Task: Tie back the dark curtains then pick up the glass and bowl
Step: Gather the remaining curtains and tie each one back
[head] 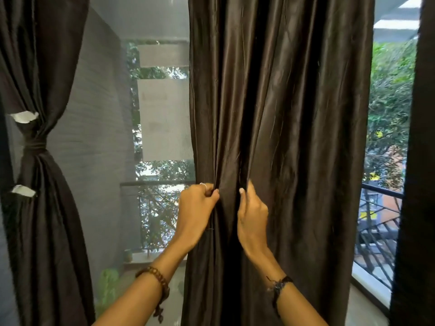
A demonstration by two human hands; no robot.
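Both hands, left (pixel 196 204) and right (pixel 252 214), pinch folds of the hanging middle curtain (pixel 294 114); the left curtain (pixel 44 90) is tied.

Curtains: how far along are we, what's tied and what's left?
Done: the left curtain is cinched with a tie band. In hand: left hand and right hand grip folds of the middle curtain, which hangs untied. Left: tying it, then glass and bowl, neither in view.

Dark brown curtain (pixel 294 137); white tags (pixel 24 116); green foliage (pixel 390 95).
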